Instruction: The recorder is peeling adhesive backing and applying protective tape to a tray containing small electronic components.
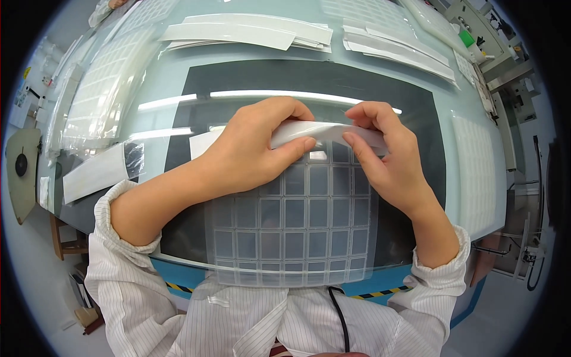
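Observation:
My left hand (256, 146) and my right hand (389, 149) are raised over a dark mat (410, 107) on the table. Between them is a white, slightly glossy strip (327, 131), bowed upward in the middle. The left thumb and fingers pinch it at one side, while the right thumb and fingertips close on its other end. A white piece (202, 143) shows beyond my left wrist; whether it belongs to the same strip is hidden. Below the hands lies a clear plastic sheet (294, 220) with a grid of rectangular cells, its near edge reaching my coat.
White strips lie in two piles, one at the back (250, 30) and one at the back right (395, 50). Clear gridded sheets are stacked at the left (98, 89) and right (476, 166). A white strip in clear film (95, 178) rests near my left elbow. Another person's hand (116, 3) shows far left.

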### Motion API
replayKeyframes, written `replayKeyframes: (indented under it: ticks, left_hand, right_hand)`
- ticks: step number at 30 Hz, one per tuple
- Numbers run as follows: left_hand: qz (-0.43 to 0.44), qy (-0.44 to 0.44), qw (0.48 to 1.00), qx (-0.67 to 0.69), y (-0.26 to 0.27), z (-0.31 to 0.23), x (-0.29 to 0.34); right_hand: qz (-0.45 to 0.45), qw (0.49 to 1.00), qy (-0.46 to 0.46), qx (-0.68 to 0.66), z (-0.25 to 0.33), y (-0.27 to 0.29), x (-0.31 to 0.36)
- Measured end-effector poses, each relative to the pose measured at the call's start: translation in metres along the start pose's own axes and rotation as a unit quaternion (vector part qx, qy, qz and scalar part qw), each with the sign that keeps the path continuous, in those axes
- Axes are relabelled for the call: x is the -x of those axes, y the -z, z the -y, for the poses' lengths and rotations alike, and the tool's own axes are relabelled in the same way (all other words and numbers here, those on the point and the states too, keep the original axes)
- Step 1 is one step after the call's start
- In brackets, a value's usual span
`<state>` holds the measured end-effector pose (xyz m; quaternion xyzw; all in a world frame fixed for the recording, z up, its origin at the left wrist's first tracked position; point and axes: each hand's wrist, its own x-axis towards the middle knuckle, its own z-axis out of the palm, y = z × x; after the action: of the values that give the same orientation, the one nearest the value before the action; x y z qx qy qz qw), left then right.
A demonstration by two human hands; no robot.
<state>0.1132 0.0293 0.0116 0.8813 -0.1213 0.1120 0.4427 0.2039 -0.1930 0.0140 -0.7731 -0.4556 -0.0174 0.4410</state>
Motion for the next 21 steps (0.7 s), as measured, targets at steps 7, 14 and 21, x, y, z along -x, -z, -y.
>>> replayKeyframes:
  ticks: [7,14,21]
  left_hand:
    - [0.039,0.072,0.995,0.063,0.0065,-0.0025,-0.0019]
    - [0.048,0.111,0.987,0.102,0.0076,-0.0066,0.0002]
    - [0.024,0.090,0.990,0.109,0.0028,-0.0012,0.0054]
  right_hand:
    - [0.032,0.998,-0.048,-0.033,0.0028,0.0052,0.0015]
    - [0.036,0.990,-0.077,-0.111,0.0067,0.0043,0.0064]
    - [0.040,0.992,-0.076,-0.092,0.0075,0.0026,0.0047]
